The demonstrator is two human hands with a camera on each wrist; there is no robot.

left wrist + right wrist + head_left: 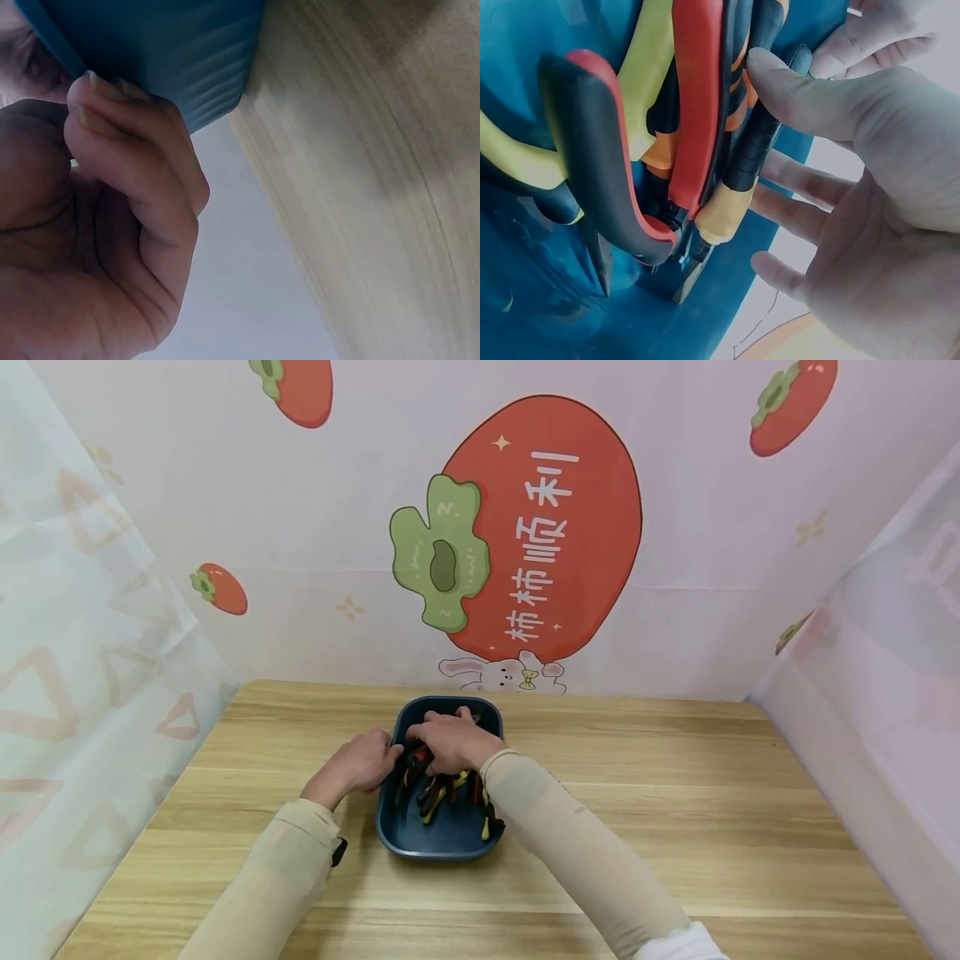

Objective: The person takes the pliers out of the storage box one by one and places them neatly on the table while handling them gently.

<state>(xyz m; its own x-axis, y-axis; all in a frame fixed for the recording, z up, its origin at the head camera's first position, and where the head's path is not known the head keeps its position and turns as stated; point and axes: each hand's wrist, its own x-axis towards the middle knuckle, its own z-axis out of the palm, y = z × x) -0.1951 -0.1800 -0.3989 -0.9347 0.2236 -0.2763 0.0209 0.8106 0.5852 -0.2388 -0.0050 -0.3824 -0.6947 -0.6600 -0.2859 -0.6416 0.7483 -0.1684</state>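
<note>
A dark blue bin (437, 855) stands on the table, with several hand tools lying in it. At its left side my left hand (362, 762) pinches the rim, fingers curled under the edge in the left wrist view. My right hand (452, 743) reaches into the far half of the bin. Its thumb lies over a black-and-yellow-handled tool (752, 150) with a flat metal blade, while the other fingers reach behind that handle. Beside it are pliers with red-and-black handles (697, 97) and pliers with yellow-and-black handles (525, 161). My right hand hides some tools in the head view.
The wood-grain table (675, 827) reaches out on both sides of the bin. A white printed backdrop (712, 635) rises behind the table's far edge, and similar sheets hang at left and right.
</note>
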